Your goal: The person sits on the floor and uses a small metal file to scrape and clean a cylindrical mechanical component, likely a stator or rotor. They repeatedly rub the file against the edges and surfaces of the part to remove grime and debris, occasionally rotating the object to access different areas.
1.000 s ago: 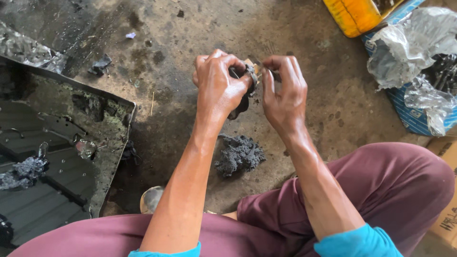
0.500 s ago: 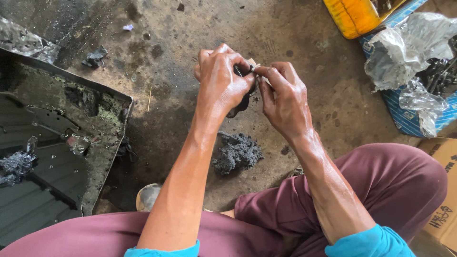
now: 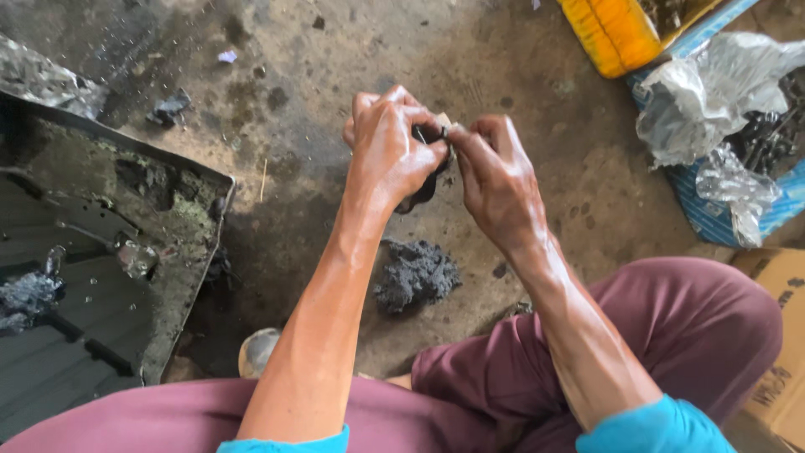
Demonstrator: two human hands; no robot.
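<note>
Above stained floor [image 3: 537, 101], hands hide dark part [image 3: 422, 191].

both my forearms stretched fwd, wrists close together. my left hand [image 3: 387, 151] curled in a loose fist, knuckles up; my right hand [image 3: 495, 180] pinching w/ thumb & forefinger, tips touching left fingers

I see a blue printed box [image 3: 703, 214] with crumpled clear plastic bags [image 3: 700, 96] at its top, a yellow container [image 3: 612, 29] just left, and a brown carton [image 3: 780, 335], perhaps cardboard, below it.
</note>
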